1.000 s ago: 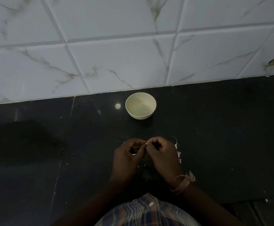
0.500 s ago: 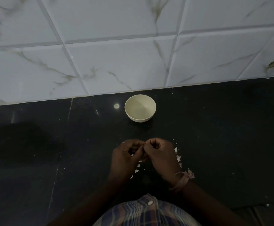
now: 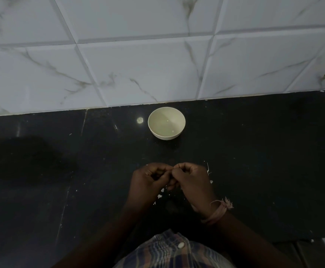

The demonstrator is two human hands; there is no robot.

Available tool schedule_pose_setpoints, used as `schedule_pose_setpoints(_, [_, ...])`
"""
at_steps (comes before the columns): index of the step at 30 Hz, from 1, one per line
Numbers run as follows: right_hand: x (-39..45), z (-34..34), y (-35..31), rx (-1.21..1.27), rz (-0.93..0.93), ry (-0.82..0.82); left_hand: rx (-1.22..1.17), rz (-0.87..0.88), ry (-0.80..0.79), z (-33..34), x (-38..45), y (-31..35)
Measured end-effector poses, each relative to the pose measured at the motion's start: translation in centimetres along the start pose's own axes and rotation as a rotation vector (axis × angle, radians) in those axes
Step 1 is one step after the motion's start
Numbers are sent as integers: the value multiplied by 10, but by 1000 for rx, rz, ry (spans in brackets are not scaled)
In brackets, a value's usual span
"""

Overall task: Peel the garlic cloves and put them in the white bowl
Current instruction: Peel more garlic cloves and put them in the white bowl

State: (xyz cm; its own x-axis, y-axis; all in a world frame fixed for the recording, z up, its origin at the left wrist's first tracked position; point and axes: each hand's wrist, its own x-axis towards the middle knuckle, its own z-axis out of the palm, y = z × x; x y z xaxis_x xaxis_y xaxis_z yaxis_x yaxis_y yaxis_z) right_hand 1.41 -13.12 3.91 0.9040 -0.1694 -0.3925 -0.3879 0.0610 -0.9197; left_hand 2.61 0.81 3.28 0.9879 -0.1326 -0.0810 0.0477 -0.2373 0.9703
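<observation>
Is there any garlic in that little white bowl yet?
Empty, and upright. The white bowl shows only its bare pale inside, with no cloves. Both hands work together nearer the person, away from it.

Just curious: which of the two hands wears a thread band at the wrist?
The right hand: a pinkish frayed thread is tied round its wrist. The left hand's wrist is bare.
</observation>
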Motion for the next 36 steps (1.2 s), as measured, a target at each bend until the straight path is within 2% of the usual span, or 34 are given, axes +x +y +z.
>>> schedule_pose_setpoints(8, [-9, 3, -5, -15, 38, -52, -27, 12, -98, -16, -1, -1])
schedule_pose_setpoints(11, [-12, 9, -7, 6, 59, -40, -123, -31, -129, -28, 1, -3])
schedule_pose_setpoints(17, [-17, 24, -1, -30, 27, 80, -161, -66, -111, -23, -7, -13])
schedule_pose_setpoints(22, [-22, 15, 3, -49, 18, 59, -197, -63, -72, -14, -13, -13])
schedule_pose_setpoints(25, [-18, 9, 5, 20, 28, 49, -317, -162, -62, -5, -10, -16])
schedule_pose_setpoints(32, [-12, -5, 22, 179, 159, 25, -779, -465, -22, 15, -9, -22])
schedule_pose_setpoints(36, [-12, -8, 42, 230, 235, 71, -859, -569, 18, 13, -8, -26])
